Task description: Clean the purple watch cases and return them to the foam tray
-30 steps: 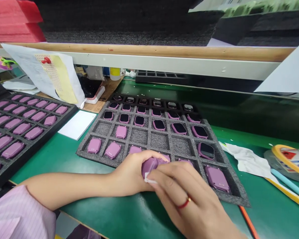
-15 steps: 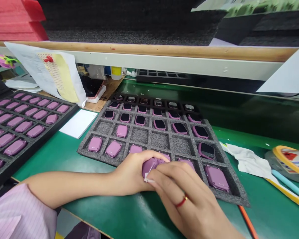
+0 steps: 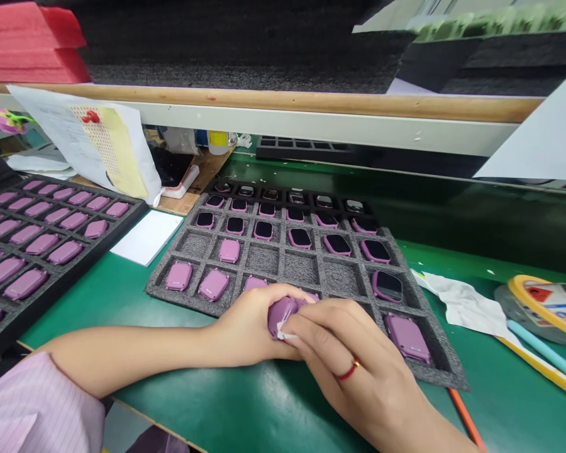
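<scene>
My left hand [image 3: 249, 324] is closed round a purple watch case [image 3: 280, 314] over the front edge of a grey foam tray [image 3: 174, 306]. Pinched in the fingers of my right hand [image 3: 353, 358] is a small white cloth [image 3: 284, 333], pressed on the case's lower side. A red ring is on one finger of that hand. Purple cases lie in the tray's front compartments, some partly hidden by my hands. Farther back, watches with dark screens [image 3: 337, 244] fill several compartments. A few middle compartments hold nothing.
Another foam tray [image 3: 89, 242] of purple cases stands at the left, beside a white pad [image 3: 147, 236]. Crumpled tissue [image 3: 471, 305], a tape roll [image 3: 547, 308] and pens [image 3: 547, 352] lie at the right. A shelf edge [image 3: 264, 107] spans above the table.
The white cloth has moved slightly up and right over the case. My right hand has shifted a little to the right, uncovering less of the front row. The view has moved slightly.
</scene>
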Action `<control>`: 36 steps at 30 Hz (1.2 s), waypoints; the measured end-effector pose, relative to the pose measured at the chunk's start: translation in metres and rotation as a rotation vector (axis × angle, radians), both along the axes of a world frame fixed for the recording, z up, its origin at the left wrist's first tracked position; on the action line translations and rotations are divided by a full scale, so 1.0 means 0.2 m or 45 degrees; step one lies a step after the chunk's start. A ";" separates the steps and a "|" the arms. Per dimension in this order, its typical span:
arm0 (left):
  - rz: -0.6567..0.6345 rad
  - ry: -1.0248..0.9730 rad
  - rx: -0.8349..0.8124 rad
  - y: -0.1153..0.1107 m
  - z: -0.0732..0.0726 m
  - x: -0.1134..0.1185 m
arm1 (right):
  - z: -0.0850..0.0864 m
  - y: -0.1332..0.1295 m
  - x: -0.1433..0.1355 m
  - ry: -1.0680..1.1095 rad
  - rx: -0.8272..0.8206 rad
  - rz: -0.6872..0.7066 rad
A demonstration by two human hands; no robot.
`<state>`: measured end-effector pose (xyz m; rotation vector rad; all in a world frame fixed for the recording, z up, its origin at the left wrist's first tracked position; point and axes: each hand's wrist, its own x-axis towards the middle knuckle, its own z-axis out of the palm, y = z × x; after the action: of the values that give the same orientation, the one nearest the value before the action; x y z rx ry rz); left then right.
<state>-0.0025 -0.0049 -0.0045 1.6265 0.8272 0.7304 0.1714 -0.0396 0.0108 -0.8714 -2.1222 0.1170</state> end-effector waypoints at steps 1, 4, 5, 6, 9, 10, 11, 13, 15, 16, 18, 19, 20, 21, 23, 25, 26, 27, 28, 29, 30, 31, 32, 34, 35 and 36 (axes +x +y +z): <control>0.000 0.008 -0.010 0.00 0.00 0.00 | 0.00 0.00 0.01 -0.018 0.036 0.003; 0.001 0.024 -0.024 0.00 -0.01 0.00 | 0.00 -0.01 0.01 -0.068 0.115 0.003; -0.006 0.014 -0.016 -0.01 -0.01 0.00 | 0.01 -0.01 0.01 -0.070 0.108 -0.001; -0.015 -0.002 -0.003 -0.01 -0.01 -0.01 | 0.02 -0.02 0.00 -0.072 0.083 -0.002; -0.019 -0.025 0.033 -0.01 -0.01 0.00 | 0.02 -0.02 -0.01 -0.069 0.057 0.007; -0.005 -0.005 0.034 -0.01 -0.01 0.00 | 0.02 -0.01 -0.01 -0.072 0.083 -0.002; 0.012 0.028 0.030 0.00 -0.01 0.00 | 0.02 0.00 -0.01 -0.073 0.130 -0.023; 0.043 0.102 0.014 -0.01 0.00 0.00 | 0.01 0.03 0.00 -0.051 0.205 -0.079; 0.080 0.140 0.010 -0.02 0.01 0.00 | 0.02 0.05 0.03 -0.008 0.195 -0.117; 0.095 0.133 0.019 -0.03 0.02 0.00 | 0.03 0.05 0.06 0.021 0.169 -0.140; 0.119 0.099 0.055 -0.05 0.04 0.00 | 0.06 0.05 0.15 0.062 0.121 -0.237; 0.127 0.082 0.076 -0.06 0.05 -0.01 | 0.08 0.04 0.21 0.068 0.116 -0.320; 0.133 0.069 0.094 -0.07 0.06 -0.01 | 0.09 0.04 0.29 0.058 0.111 -0.408; 0.143 0.061 0.108 -0.09 0.08 -0.02 | 0.09 0.03 0.37 0.037 0.103 -0.500; 0.177 0.049 0.104 -0.11 0.10 -0.03 | 0.08 0.01 0.54 -0.049 0.021 -0.639; 0.219 0.010 0.026 -0.13 0.11 -0.05 | 0.04 -0.03 0.70 -0.086 -0.143 -0.800; 0.242 -0.022 -0.040 -0.13 0.10 -0.05 | 0.02 -0.05 0.77 -0.113 -0.259 -0.887; 0.263 -0.067 -0.121 -0.13 0.09 -0.05 | 0.00 -0.08 0.82 -0.163 -0.406 -0.954; 0.285 -0.112 -0.195 -0.13 0.08 -0.06 | -0.02 -0.10 0.85 -0.220 -0.553 -0.972; 0.309 -0.148 -0.259 -0.13 0.06 -0.06 | -0.04 -0.13 0.87 -0.272 -0.671 -0.968; 0.334 -0.179 -0.312 -0.14 0.05 -0.06 | -0.05 -0.14 0.89 -0.314 -0.752 -0.946; 0.356 -0.201 -0.350 -0.14 0.03 -0.06 | -0.06 -0.14 0.91 -0.335 -0.785 -0.923; 0.371 -0.219 -0.377 -0.14 0.02 -0.06 | -0.07 -0.12 0.92 -0.338 -0.772 -0.926; 0.373 -0.231 -0.387 -0.15 -0.01 -0.06 | -0.10 -0.06 0.96 -0.321 -0.677 -1.004; 0.363 -0.227 -0.373 -0.15 -0.02 -0.06 | -0.12 -0.02 0.99 -0.317 -0.628 -1.044; 0.353 -0.218 -0.350 -0.16 -0.02 -0.07 | -0.14 0.03 1.01 -0.316 -0.576 -1.073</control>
<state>-0.0160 -0.0365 -0.0091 1.2008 0.9922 0.8941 0.3734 -0.0332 -0.0177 -2.0639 -1.7871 0.0468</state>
